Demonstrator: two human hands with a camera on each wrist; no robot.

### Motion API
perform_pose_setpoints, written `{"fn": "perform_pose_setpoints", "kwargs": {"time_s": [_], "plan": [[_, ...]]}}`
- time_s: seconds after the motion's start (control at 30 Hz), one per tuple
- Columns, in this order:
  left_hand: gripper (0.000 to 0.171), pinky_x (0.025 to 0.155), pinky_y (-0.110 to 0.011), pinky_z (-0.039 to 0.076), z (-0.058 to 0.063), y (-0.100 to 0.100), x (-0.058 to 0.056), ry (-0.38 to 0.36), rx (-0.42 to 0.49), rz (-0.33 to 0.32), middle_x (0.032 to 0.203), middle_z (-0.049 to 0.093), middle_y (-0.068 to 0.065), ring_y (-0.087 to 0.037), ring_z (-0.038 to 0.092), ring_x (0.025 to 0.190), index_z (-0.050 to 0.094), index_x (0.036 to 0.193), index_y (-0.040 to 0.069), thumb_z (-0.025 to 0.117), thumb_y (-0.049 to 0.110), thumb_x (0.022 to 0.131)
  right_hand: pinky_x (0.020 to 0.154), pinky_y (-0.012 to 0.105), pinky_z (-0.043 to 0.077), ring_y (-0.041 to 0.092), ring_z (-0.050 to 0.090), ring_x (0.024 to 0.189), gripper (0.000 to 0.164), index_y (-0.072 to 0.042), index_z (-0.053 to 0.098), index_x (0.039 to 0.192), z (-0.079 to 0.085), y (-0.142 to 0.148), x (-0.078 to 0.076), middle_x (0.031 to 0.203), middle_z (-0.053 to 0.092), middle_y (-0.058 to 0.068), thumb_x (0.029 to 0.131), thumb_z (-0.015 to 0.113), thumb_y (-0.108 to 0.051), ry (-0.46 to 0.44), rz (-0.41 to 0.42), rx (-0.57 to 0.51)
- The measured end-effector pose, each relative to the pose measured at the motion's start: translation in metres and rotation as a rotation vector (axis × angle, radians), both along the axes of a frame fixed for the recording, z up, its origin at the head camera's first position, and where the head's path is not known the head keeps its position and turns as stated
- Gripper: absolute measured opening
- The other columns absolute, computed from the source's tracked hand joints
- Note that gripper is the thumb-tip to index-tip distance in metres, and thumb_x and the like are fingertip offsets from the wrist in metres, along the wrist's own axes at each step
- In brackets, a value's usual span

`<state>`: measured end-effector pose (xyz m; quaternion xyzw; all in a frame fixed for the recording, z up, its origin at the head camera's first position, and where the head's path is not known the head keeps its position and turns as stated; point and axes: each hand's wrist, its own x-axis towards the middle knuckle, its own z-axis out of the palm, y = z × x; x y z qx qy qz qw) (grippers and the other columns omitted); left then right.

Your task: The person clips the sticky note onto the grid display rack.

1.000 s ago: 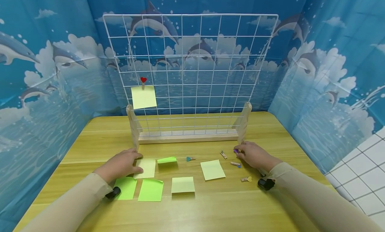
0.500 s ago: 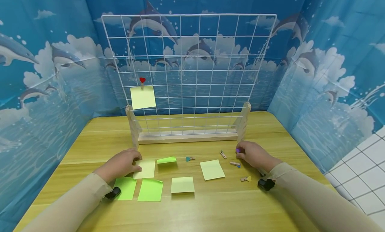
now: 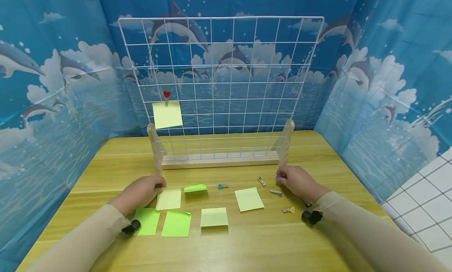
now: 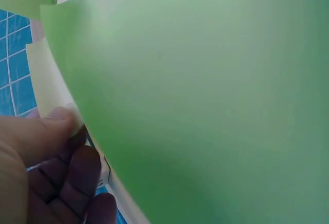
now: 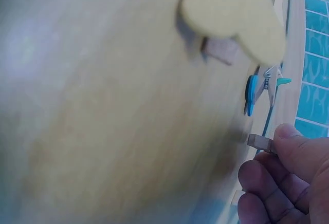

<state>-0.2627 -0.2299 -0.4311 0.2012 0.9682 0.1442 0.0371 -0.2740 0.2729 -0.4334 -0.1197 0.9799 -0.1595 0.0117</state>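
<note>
My left hand (image 3: 143, 191) is at a pale yellow sticky note (image 3: 168, 198) on the left of the table. In the left wrist view, thumb and fingers pinch the edge of that note (image 4: 47, 75); a close green sticky note (image 4: 195, 90) hides much of the scene. On the right, my right hand (image 3: 300, 181) pinches a small wooden clothespin with a purple decoration (image 3: 279, 176). The right wrist view shows the clothespin's wooden end (image 5: 260, 142) sticking out from between thumb and fingers.
A white wire grid (image 3: 229, 84) stands behind on a wooden base (image 3: 220, 161). It carries a yellow note (image 3: 167, 114) under a red-heart clothespin (image 3: 166, 95). More green and yellow notes (image 3: 214, 217) lie in front. Several clothespins (image 3: 288, 210) are scattered near my right hand.
My right hand has picked at the purple clothespin and shifted slightly right, its fingers closing on it. My left thumb has drawn up to the fingers at the note's upper left corner.
</note>
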Motion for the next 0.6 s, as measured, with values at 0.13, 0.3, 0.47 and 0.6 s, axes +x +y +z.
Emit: {"fn": "perform_pose_setpoints", "kwargs": {"time_s": [0.13,0.3,0.47,0.6], "plan": [[0.008,0.073,-0.034,0.047,0.001,-0.004,0.000,0.042,0.049,0.015,0.090,0.064,0.007,-0.011,0.056,0.080,0.064,0.094,0.023,0.059,0.018,0.091,0.060,0.026,0.042,0.012,0.050,0.065,0.009,-0.015,0.060,0.089,0.000,-0.001,0.000,0.074,0.059,-0.004,0.088,0.065,-0.022,0.010,-0.001,-0.031],[0.012,0.078,-0.037,0.049,0.010,-0.008,0.003,0.072,0.125,0.040,0.099,0.067,0.005,-0.012,0.060,0.088,0.065,0.100,0.024,0.055,0.020,0.094,0.062,0.027,0.045,0.013,0.052,0.068,0.010,-0.014,0.060,0.094,0.003,-0.002,0.001,0.080,0.061,-0.002,0.088,0.065,-0.021,0.004,-0.018,-0.077],[0.014,0.077,-0.037,0.050,0.023,-0.011,0.003,0.105,0.186,0.068,0.103,0.066,0.003,-0.014,0.061,0.091,0.065,0.102,0.024,0.053,0.022,0.095,0.068,0.029,0.050,0.012,0.056,0.075,0.023,-0.009,0.063,0.109,0.005,-0.004,0.002,0.091,0.066,0.000,0.089,0.063,-0.022,0.035,0.002,-0.086],[0.016,0.073,-0.036,0.050,0.036,-0.012,0.003,0.166,0.230,0.068,0.102,0.066,0.000,-0.015,0.061,0.087,0.066,0.104,0.021,0.052,0.023,0.096,0.067,0.028,0.048,0.011,0.055,0.073,0.020,-0.011,0.066,0.106,0.007,-0.007,0.004,0.089,0.065,-0.003,0.090,0.062,-0.022,0.066,0.031,-0.096]]}}
